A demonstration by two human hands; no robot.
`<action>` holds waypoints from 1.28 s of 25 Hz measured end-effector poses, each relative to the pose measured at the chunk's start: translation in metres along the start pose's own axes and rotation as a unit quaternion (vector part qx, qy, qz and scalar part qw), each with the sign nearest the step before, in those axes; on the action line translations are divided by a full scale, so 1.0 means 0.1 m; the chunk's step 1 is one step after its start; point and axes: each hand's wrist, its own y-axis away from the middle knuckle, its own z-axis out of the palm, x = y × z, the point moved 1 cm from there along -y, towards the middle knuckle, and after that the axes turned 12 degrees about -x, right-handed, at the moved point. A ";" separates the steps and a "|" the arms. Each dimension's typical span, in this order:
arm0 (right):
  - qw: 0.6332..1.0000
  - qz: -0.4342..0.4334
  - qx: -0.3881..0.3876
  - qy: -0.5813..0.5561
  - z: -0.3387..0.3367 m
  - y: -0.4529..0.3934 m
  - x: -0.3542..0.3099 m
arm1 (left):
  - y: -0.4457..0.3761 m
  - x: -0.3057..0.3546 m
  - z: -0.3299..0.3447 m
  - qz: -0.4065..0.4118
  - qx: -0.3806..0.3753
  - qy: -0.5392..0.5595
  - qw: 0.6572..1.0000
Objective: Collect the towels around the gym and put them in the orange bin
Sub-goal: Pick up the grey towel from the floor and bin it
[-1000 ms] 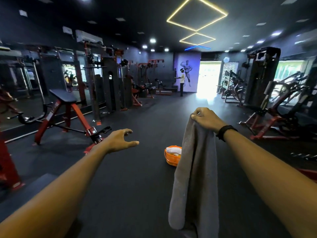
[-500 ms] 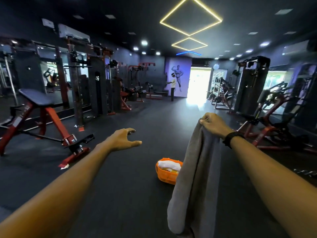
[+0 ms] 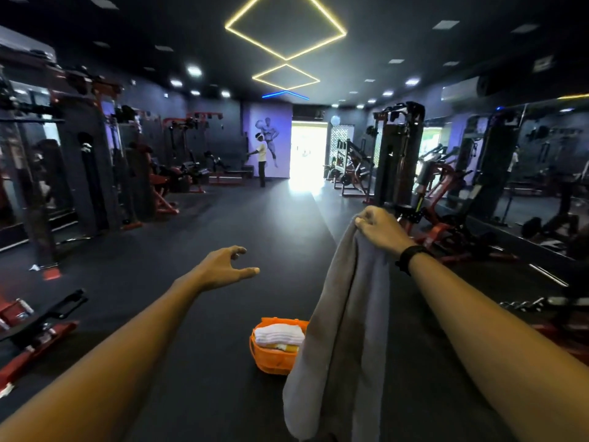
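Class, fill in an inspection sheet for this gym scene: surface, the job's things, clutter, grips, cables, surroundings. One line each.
Surface: dark floor, bare around the bin.
Job's things: orange bin on the floor, white towel folded inside; grey towel hangs in front of the bin's right side.
Clutter: nothing seen.
Grips: right hand pinches the grey towel's top; left hand open, holds nothing.
Cables: nothing seen.
Surroundings: machines along both walls, a person far off, bright doorway.
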 end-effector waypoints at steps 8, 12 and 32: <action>0.995 -0.043 -0.028 -0.085 0.52 -1.68 0.42 | -1.71 -0.15 0.36 0.013 -0.069 -0.002 0.998; 0.984 -0.085 -0.047 -0.148 0.54 -2.59 0.49 | -2.64 0.03 0.50 -0.004 -0.104 -0.026 0.994; 0.966 -0.086 -0.200 0.140 1.56 -5.51 1.59 | -6.10 -0.16 -0.56 0.225 0.103 0.098 0.964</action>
